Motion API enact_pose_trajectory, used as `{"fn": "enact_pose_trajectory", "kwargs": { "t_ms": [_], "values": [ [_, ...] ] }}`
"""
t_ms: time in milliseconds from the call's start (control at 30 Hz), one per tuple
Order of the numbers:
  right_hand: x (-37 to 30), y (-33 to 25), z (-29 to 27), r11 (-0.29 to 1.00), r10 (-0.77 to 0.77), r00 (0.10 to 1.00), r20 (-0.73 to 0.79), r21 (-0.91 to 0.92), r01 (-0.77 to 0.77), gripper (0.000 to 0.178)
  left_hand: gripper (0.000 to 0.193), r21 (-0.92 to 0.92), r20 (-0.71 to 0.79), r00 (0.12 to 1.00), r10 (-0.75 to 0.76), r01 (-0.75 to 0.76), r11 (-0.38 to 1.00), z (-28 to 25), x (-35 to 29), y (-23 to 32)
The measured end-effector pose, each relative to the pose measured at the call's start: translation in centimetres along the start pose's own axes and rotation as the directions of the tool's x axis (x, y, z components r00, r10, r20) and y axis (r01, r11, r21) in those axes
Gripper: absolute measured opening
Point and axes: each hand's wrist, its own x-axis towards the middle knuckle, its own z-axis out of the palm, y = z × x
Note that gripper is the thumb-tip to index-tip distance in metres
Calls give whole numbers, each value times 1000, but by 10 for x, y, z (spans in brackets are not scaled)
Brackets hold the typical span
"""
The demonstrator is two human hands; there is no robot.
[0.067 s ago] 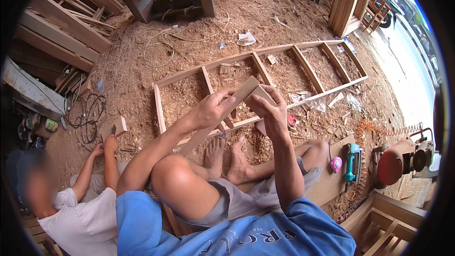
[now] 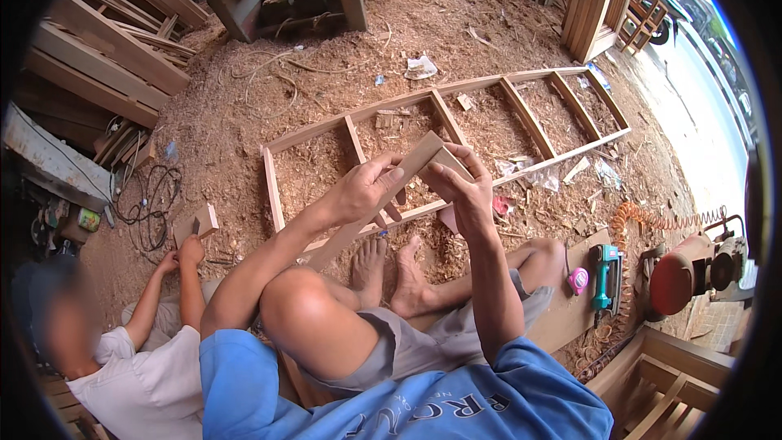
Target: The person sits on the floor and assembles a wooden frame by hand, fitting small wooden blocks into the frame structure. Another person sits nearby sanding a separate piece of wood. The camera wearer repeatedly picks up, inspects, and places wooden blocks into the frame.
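In front of my knees, my left hand [image 2: 371, 189] grips a long flat wooden strip [image 2: 423, 153] that slants from my left shin up to the middle. The fingers of my right hand [image 2: 461, 183] are closed on a shorter wooden piece [image 2: 454, 164]. Its end meets the upper end of the strip at an angle, like a corner. Part of both pieces is hidden behind my fingers. Beyond my hands, a long wooden frame [image 2: 440, 106] with several crossbars lies on the shavings.
A teal nail gun [image 2: 604, 277] and a pink tape measure [image 2: 577, 280] lie on a board by my right knee. Beside them stand an orange coiled hose [image 2: 626, 220] and a red compressor [image 2: 673, 280]. At left, a co-worker [image 2: 147, 367] handles a wooden block [image 2: 198, 224]. Lumber [image 2: 106, 41] is stacked behind.
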Motion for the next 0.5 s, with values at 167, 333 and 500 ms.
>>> {"fn": "enact_pose_trajectory", "kwargs": {
  "t_ms": [167, 333, 500],
  "values": [
    [6, -7, 0, 995, -86, 996, 34, -44, 87, 50, 47, 210, -58, 986, 157, -142, 967, 2, 9, -6],
    [13, -7, 4, 994, -85, 996, 41, 73, 82, 52, 53, 249, -68, 979, 191, -169, 954, 7, 11, -6],
    [18, -8, 7, 990, -76, 997, 21, 121, 73, 46, 51, 188, -91, 979, 182, -163, 969, 8, 10, -1]
  ]
}}
